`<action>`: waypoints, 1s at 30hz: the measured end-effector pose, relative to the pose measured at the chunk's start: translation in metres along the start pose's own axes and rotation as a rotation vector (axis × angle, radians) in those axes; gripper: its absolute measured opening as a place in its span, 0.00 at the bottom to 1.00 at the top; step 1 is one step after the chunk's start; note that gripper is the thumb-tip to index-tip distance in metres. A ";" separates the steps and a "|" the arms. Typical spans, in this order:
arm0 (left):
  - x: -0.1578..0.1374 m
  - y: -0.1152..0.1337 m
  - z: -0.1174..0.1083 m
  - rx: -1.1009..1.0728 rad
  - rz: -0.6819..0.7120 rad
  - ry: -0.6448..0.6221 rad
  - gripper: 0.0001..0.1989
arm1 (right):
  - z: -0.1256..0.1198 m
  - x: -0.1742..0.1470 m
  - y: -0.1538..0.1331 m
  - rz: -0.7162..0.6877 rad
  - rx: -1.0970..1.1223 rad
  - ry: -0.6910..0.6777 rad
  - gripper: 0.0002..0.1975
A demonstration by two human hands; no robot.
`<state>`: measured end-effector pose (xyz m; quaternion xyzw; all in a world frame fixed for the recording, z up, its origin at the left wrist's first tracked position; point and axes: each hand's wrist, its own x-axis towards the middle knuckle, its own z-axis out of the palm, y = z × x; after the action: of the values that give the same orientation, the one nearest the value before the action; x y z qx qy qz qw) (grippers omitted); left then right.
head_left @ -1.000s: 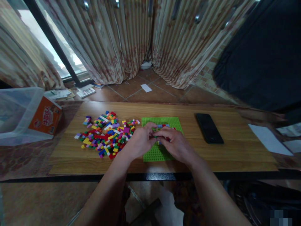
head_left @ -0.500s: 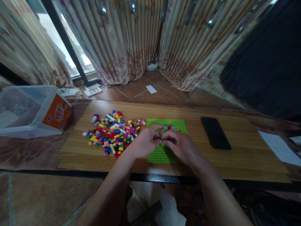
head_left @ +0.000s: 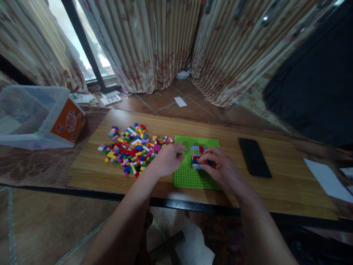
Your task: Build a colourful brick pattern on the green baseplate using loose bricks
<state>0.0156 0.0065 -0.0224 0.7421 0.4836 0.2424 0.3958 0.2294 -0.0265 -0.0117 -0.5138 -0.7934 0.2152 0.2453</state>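
A green studded baseplate (head_left: 183, 178) lies on the wooden table. On it stands a low block of stacked toy bricks (head_left: 195, 158) in light blue, red and dark blue, its right part hidden by my right hand (head_left: 219, 165). That hand's thumb and index finger are pinched at the block's front, around a small toy brick that looks green and is mostly covered. My left hand (head_left: 169, 159) hovers over the plate's left edge, apart from the block, its fingers loosely bent and nothing visible between them. Left of it spreads a pile of loose multicoloured bricks (head_left: 135, 152).
A black phone (head_left: 255, 157) lies right of the baseplate. Farther right is a white paper sheet (head_left: 328, 178). At the far left stands a clear plastic bin (head_left: 30, 110) with an orange label. The table's dark front edge (head_left: 193, 206) runs below my forearms.
My hands were together over the block; now they are apart. The left has drawn back leftward, and the right has shifted slightly right, uncovering more of the stacked bricks. The view has tilted a little.
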 end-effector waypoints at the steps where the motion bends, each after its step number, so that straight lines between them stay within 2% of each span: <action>1: 0.000 0.001 0.001 0.021 -0.006 -0.014 0.12 | 0.002 0.000 0.001 -0.005 -0.014 -0.001 0.03; 11: 0.001 0.012 0.021 0.076 -0.063 -0.056 0.16 | 0.012 0.004 0.000 0.039 -0.074 0.062 0.04; 15: 0.002 0.015 0.024 0.107 -0.073 -0.033 0.16 | 0.011 0.004 -0.001 0.066 -0.069 0.099 0.03; 21: 0.003 0.017 0.026 0.142 -0.095 -0.025 0.18 | 0.007 0.004 -0.001 0.092 -0.019 0.095 0.01; 30: 0.003 0.020 0.028 0.191 -0.111 -0.026 0.20 | 0.008 0.007 -0.002 0.172 -0.007 0.099 0.04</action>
<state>0.0483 -0.0047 -0.0223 0.7518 0.5395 0.1630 0.3422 0.2205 -0.0218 -0.0153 -0.5910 -0.7340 0.2071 0.2630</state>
